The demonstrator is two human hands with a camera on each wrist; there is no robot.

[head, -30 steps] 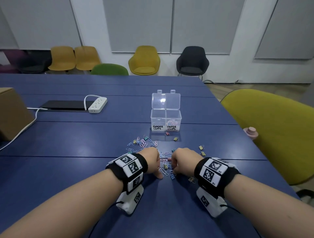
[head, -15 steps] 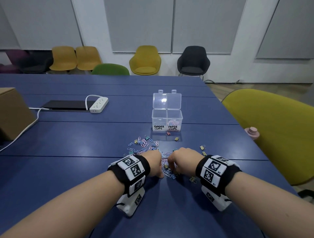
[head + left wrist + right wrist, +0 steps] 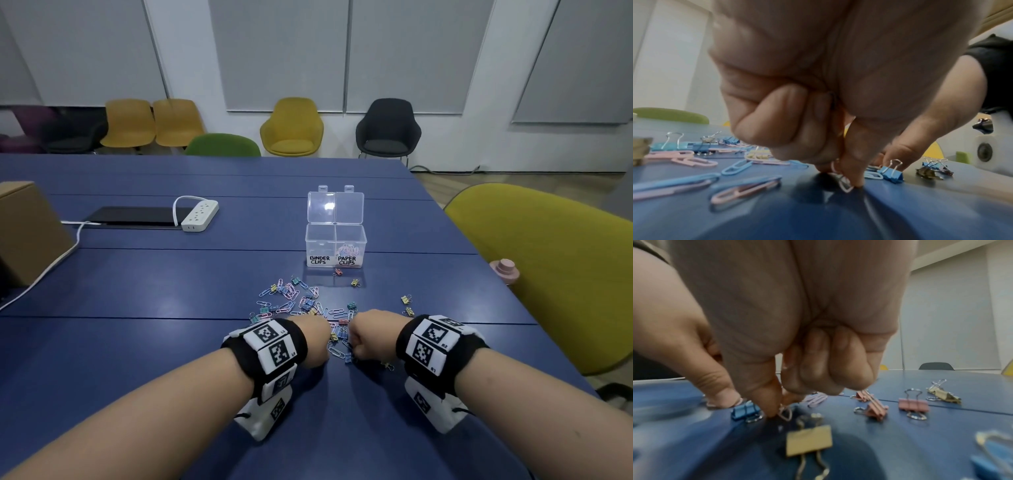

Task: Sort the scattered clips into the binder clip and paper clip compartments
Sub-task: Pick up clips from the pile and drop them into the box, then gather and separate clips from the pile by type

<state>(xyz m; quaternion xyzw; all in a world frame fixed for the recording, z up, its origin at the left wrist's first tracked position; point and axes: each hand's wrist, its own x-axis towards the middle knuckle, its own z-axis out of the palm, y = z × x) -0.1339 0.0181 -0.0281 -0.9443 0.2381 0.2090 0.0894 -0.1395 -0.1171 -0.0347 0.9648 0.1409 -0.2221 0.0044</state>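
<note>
A clear two-compartment box [image 3: 335,240] stands open, labelled BINDER CLIPS left and PAPER CLIPS right; the right side holds some paper clips. Coloured paper clips and binder clips [image 3: 294,298] lie scattered between the box and my hands. At the pile's near edge, my left hand [image 3: 313,339] [image 3: 849,181] pinches a pale paper clip [image 3: 843,181] against the table. Close beside it, my right hand [image 3: 368,337] [image 3: 779,410] pinches a thin wire clip [image 3: 785,414] whose kind I cannot tell. A blue binder clip [image 3: 745,410] lies between the two hands.
The blue table [image 3: 171,342] carries a white power strip [image 3: 200,216], a black panel [image 3: 133,216] and a cardboard box [image 3: 24,233] at the left. A yellow chair [image 3: 548,274] stands at the right edge, near a small pink object [image 3: 503,270].
Both hands have stayed at the near edge of the pile and edged slightly closer together. The box and the scattered clips lie as before.
</note>
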